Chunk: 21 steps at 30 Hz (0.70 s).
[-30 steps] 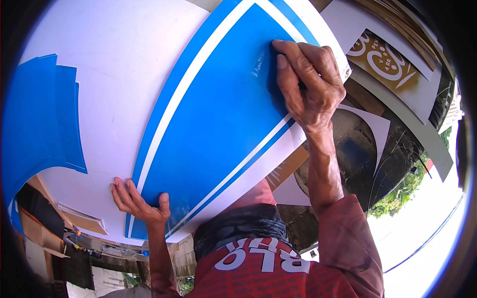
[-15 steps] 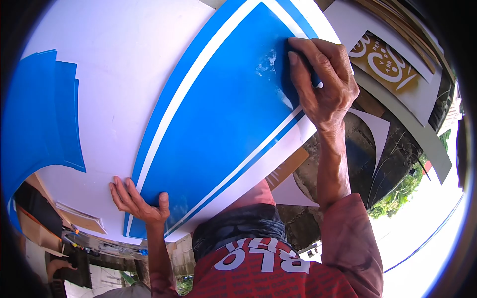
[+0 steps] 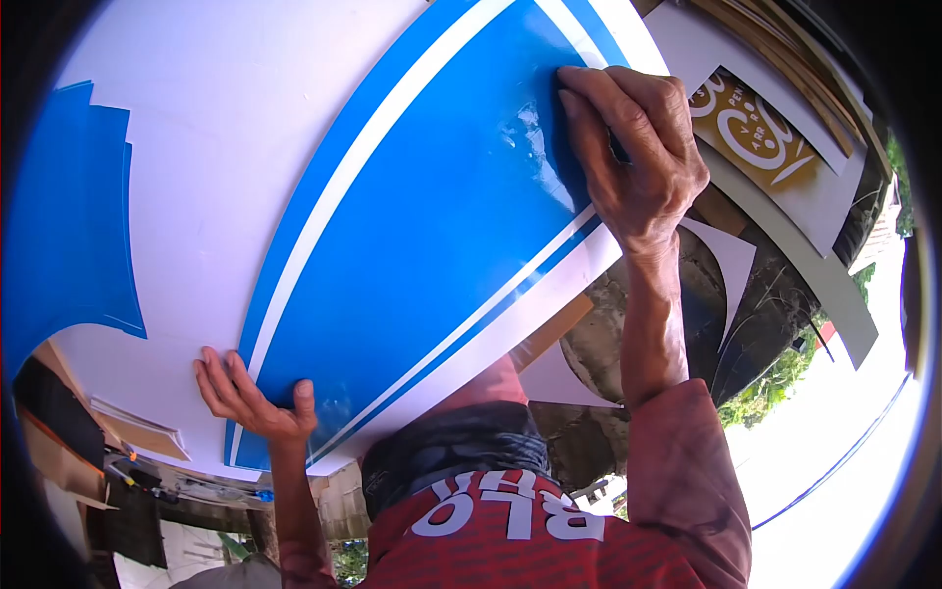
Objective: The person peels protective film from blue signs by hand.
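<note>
A blue, tapering panel (image 3: 392,236) with white border stripes lies across a large white surface (image 3: 226,177), its narrow end towards the lower left. My left hand (image 3: 257,404) rests at that narrow end, fingers spread, thumb on the blue and the other fingers over its left edge. At the wider upper part, my right hand (image 3: 643,147) is bent, with fingertips and thumb drawn together against the blue surface. Whatever it may hold is hidden by the fingers. Beside its fingertips, pale shiny patches show on the blue.
Another blue piece (image 3: 74,216) lies at the left. At the right are a brown and white lettered sheet (image 3: 756,133), a curved grey-green strip (image 3: 785,240) and a cut white sheet (image 3: 731,260). Tools and boards stand at the lower left.
The whole view has shifted a little, so most things sit slightly further left. My right hand's fingertips have moved slightly up and left; my left hand keeps its place on the panel.
</note>
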### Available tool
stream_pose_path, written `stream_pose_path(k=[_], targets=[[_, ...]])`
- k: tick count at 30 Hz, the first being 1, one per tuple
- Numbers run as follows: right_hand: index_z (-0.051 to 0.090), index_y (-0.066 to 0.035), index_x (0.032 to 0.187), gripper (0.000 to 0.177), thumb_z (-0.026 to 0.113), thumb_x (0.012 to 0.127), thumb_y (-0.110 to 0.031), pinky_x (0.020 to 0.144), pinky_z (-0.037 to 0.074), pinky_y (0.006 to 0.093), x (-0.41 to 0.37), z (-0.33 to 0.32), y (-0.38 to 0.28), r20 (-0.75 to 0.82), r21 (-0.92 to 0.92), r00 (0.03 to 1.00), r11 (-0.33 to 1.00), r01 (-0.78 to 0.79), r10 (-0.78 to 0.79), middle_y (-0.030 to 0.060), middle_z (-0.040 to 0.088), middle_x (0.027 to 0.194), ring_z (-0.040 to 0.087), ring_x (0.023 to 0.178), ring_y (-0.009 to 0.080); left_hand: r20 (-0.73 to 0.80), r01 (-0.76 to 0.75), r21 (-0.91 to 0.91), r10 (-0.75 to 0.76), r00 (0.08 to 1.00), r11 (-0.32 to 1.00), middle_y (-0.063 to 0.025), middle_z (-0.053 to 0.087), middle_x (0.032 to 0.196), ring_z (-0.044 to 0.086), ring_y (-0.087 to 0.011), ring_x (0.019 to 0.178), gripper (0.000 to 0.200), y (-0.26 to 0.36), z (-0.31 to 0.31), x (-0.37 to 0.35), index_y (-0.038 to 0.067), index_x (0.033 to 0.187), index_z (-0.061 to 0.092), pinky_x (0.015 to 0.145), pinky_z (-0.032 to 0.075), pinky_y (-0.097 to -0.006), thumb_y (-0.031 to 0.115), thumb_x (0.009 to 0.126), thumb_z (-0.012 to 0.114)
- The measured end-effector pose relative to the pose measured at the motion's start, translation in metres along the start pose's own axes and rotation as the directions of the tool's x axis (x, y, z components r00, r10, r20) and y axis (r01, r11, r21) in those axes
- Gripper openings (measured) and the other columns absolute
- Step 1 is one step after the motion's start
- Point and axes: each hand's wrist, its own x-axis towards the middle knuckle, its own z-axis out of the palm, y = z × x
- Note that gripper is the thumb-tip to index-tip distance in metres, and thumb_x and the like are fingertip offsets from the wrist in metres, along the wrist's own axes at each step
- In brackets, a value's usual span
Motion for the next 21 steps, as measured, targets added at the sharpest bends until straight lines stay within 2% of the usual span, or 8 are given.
stream_pose_path(k=[5, 12, 19, 21], targets=[[0.076, -0.010, 0.102, 0.028, 0.084, 0.076, -0.010, 0.069, 0.057, 0.0285, 0.002, 0.002, -0.002, 0.001, 0.004, 1.000, 1.000, 0.002, -0.002, 0.0033, 0.067, 0.092, 0.065, 0.081, 0.0172, 0.006, 0.003, 0.004, -0.004, 1.000, 1.000, -0.0268, 0.039, 0.153, 0.030, -0.0468, 0.142, 0.081, 0.000, -0.001, 0.000, -0.002, 0.145, 0.045, 0.113, 0.027, -0.0603, 0.063, 0.097, 0.045], [0.075, -0.012, 0.101, 0.023, 0.081, 0.079, -0.010, 0.072, 0.058, 0.0307, 0.011, -0.009, -0.001, 0.145, 0.064, 0.988, 0.996, -0.059, 0.049, 0.0030, 0.067, 0.094, 0.067, 0.085, 0.0191, -0.010, -0.004, -0.008, 0.004, 1.000, 1.000, -0.0247, 0.037, 0.155, 0.030, -0.0451, 0.144, 0.082, -0.001, 0.001, -0.001, 0.002, 0.149, 0.042, 0.114, 0.027, -0.0609, 0.065, 0.097, 0.044], [0.075, -0.015, 0.102, 0.022, 0.079, 0.082, -0.010, 0.071, 0.058, 0.0310, 0.008, -0.011, 0.005, 0.185, 0.117, 0.981, 0.990, -0.081, 0.058, 0.0029, 0.067, 0.096, 0.068, 0.086, 0.0193, -0.006, -0.005, 0.004, 0.005, 1.000, 1.000, -0.0246, 0.038, 0.155, 0.031, -0.0448, 0.144, 0.082, -0.001, 0.001, 0.000, 0.002, 0.150, 0.042, 0.114, 0.028, -0.0608, 0.066, 0.097, 0.043], [0.075, -0.016, 0.104, 0.023, 0.080, 0.082, -0.011, 0.071, 0.058, 0.0310, 0.002, -0.011, 0.004, 0.167, 0.126, 0.978, 0.982, -0.144, 0.122, 0.0029, 0.067, 0.097, 0.068, 0.086, 0.0192, -0.008, -0.006, 0.003, 0.007, 1.000, 1.000, -0.0245, 0.038, 0.155, 0.031, -0.0448, 0.144, 0.082, -0.001, 0.001, 0.000, 0.002, 0.150, 0.042, 0.114, 0.028, -0.0608, 0.065, 0.097, 0.044]])
